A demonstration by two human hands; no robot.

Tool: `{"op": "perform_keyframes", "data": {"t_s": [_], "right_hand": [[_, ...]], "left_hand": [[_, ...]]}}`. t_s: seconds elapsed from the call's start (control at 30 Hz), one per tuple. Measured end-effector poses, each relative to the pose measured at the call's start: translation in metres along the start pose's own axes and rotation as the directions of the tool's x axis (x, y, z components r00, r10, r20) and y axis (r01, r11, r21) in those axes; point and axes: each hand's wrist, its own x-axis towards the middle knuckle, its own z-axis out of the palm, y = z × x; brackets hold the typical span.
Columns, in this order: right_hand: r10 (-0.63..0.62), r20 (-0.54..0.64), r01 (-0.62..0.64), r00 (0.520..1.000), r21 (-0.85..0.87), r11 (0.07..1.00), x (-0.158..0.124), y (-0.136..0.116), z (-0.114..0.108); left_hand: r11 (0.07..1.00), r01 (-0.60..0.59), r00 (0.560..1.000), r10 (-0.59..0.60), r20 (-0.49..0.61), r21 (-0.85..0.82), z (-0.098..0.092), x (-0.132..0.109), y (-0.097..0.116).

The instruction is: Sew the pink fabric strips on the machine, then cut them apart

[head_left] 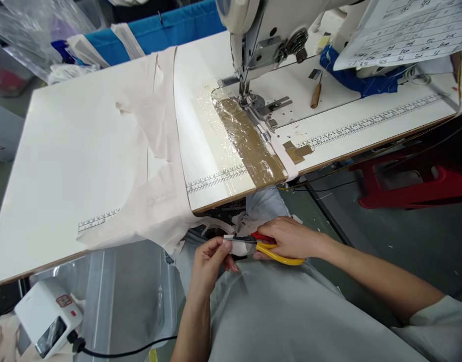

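Note:
My right hand (293, 236) grips a pair of scissors (281, 257) with red and yellow handles, the blades pointing left. At the blade tips, my left hand (210, 259) is closed, thumb and forefinger pinching a small piece of white fabric (240, 248). Both hands are over my lap, just below the table's front edge. Pale pink fabric (161, 191) lies across the table (72, 136) and hangs over that edge, close to my left hand. Whether the blades are cutting the piece cannot be made out.
A sewing machine (261, 40) stands on the table, with a pale strip (285, 158) running from it over the edge. A wooden-handled tool (316, 95) lies to its right. Below are a clear plastic bin (136, 296), a white device (48, 317) and a red stool (415, 176).

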Motion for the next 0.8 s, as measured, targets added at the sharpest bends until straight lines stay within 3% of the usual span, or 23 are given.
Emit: {"op": "perform_keyframes", "data": {"t_s": [0.2,0.37,0.43,0.5,0.53,0.57,0.6,0.63,0.7,0.8], "right_hand": [[-0.007,-0.065,0.016,0.998,0.134,0.991,-0.001,0.005,0.008],[-0.083,-0.3,0.216,0.95,0.445,0.869,0.007,-0.006,0.025],[-0.066,-0.399,0.273,0.914,0.487,0.83,0.008,-0.009,0.029],[-0.039,-0.488,0.292,0.872,0.455,0.841,0.004,-0.01,0.029],[-0.02,-0.523,0.285,0.852,0.431,0.856,0.0,-0.01,0.027],[-0.003,-0.547,0.273,0.837,0.414,0.869,-0.005,-0.008,0.024],[0.014,-0.555,0.258,0.832,0.41,0.875,-0.011,-0.006,0.02],[0.037,-0.556,0.244,0.83,0.422,0.873,-0.018,-0.003,0.016],[0.111,-0.56,0.215,0.821,0.483,0.849,-0.033,0.006,0.01],[0.308,-0.609,0.149,0.73,0.583,0.799,-0.059,0.028,0.0]], "left_hand": [[1.0,0.009,1.0,-0.01,0.025,0.016,0.006,0.001,-0.002],[0.997,0.036,0.983,-0.049,0.178,0.073,0.026,-0.005,0.009],[0.971,-0.088,0.988,0.057,0.144,0.224,0.022,-0.009,0.029],[0.814,-0.266,0.952,0.307,0.007,0.516,0.01,-0.011,0.059],[0.666,-0.297,0.892,0.449,-0.051,0.684,0.003,-0.009,0.077],[0.496,-0.26,0.821,0.565,-0.081,0.829,-0.004,-0.006,0.096],[0.33,-0.167,0.781,0.62,-0.08,0.929,-0.01,-0.002,0.114],[0.181,-0.056,0.78,0.622,-0.07,0.982,-0.014,0.004,0.132],[-0.059,0.117,0.82,0.569,-0.063,0.991,-0.018,0.019,0.16],[-0.229,0.233,0.853,0.514,-0.086,0.945,-0.018,0.044,0.181]]}}
